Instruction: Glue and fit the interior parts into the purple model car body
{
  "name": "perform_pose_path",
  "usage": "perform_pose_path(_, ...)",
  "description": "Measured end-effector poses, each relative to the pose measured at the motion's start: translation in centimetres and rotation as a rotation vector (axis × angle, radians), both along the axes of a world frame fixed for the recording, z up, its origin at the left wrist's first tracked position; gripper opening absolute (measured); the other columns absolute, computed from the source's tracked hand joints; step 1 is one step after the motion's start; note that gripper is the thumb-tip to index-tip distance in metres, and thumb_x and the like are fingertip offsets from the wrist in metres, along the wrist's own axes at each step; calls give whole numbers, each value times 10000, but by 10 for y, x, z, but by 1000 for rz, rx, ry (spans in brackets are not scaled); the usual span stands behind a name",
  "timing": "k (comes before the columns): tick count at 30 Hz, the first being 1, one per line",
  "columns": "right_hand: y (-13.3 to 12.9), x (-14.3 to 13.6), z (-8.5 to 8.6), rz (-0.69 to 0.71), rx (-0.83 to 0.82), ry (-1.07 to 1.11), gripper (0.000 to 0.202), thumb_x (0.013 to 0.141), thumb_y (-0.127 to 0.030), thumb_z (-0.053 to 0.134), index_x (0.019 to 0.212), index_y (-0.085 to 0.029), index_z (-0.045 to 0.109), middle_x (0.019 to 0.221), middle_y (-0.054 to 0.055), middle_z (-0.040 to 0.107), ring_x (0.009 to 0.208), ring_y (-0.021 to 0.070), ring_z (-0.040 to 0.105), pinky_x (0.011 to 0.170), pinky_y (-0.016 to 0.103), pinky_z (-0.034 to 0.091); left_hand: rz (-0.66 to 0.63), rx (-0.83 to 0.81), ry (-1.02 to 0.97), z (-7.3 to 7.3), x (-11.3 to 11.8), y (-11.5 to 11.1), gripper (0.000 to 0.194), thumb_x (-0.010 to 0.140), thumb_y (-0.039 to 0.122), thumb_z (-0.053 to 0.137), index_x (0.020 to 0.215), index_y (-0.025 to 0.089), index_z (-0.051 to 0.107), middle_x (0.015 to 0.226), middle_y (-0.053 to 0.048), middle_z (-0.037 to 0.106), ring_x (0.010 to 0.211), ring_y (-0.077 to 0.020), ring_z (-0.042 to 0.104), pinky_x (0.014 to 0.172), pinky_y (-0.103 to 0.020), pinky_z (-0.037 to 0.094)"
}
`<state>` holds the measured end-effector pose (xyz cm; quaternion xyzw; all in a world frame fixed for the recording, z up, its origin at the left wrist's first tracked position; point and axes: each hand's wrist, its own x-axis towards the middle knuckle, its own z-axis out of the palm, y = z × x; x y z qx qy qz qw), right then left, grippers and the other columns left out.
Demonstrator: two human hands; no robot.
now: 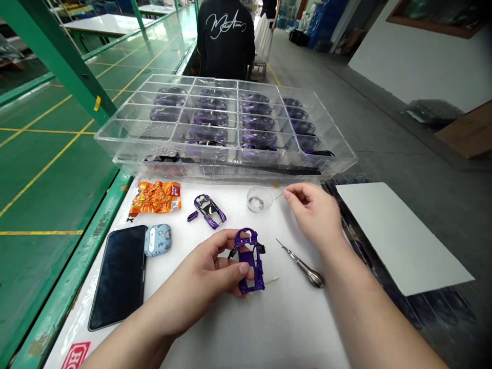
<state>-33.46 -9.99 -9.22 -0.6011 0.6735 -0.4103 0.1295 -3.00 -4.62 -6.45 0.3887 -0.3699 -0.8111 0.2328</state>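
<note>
My left hand [217,271] is closed on a purple toy car body [258,274], its open underside and black side pieces showing. My right hand [317,212] pinches a thin stick [279,195] whose tip points at a small clear dish [259,200] with tiny bits inside. Between the hands and nearer me, a cotton swab [272,280] lies on the white table top [292,328]. A metal hand tool with a thin pointed tip [305,267] rests below my right hand. Behind my left hand lie another purple car body [210,211] and a small loose purple part [192,217].
Stacked clear compartment trays [226,130] with several purple car bodies stand across the back. On the left are an orange snack packet [156,197], a phone [119,277] and a blue patterned case [158,240]. A white board [403,236] lies at right. A person [226,38] sits ahead.
</note>
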Motion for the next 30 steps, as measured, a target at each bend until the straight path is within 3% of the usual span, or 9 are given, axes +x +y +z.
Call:
perform_pose_path(3, 7, 7, 6, -35, -89, -42, 239, 1080, -457, 768, 1061, -245, 874, 1036, 78, 838, 907, 240, 746, 849, 397, 604, -1, -3, -9, 1, 0, -1, 638, 984, 420, 974, 1510, 188, 698, 1077, -77, 823, 898, -210, 770, 790, -313, 651)
perform_pose_path(7, 17, 24, 14, 34, -170, -139, 179, 1105, -437, 804, 1096, -273, 875, 1096, 68, 830, 976, 241, 771, 877, 393, 624, -1, -1, -20, 2, -2, -1, 640, 966, 436, 982, 1493, 195, 710, 1064, -81, 824, 904, -224, 770, 782, -318, 642)
perform_pose_path(12, 17, 40, 15, 115, -106, -54, 150, 1082, -371, 791, 1025, -266, 882, 1062, 72, 835, 926, 236, 751, 805, 371, 622, 4, -12, -31, 3, -3, 0, 623, 948, 416, 978, 1469, 192, 720, 1088, -91, 835, 919, -232, 768, 774, -320, 632)
perform_pose_path(22, 9, 37, 2, 113, -32, -6, 149, 1043, -354, 797, 1013, -254, 904, 978, 65, 790, 833, 219, 691, 779, 363, 587, 5, -24, -41, 3, -5, 0, 631, 935, 420, 968, 1466, 186, 720, 1084, -81, 817, 885, -217, 749, 764, -320, 617)
perform_pose_path(30, 12, 42, 11, 93, -39, -32, 152, 1056, -359, 785, 1018, -261, 895, 1016, 63, 814, 818, 208, 680, 763, 355, 584, 19, -26, -44, 2, -5, 0, 593, 936, 404, 963, 1438, 197, 725, 1123, -89, 829, 903, -216, 756, 756, -314, 617)
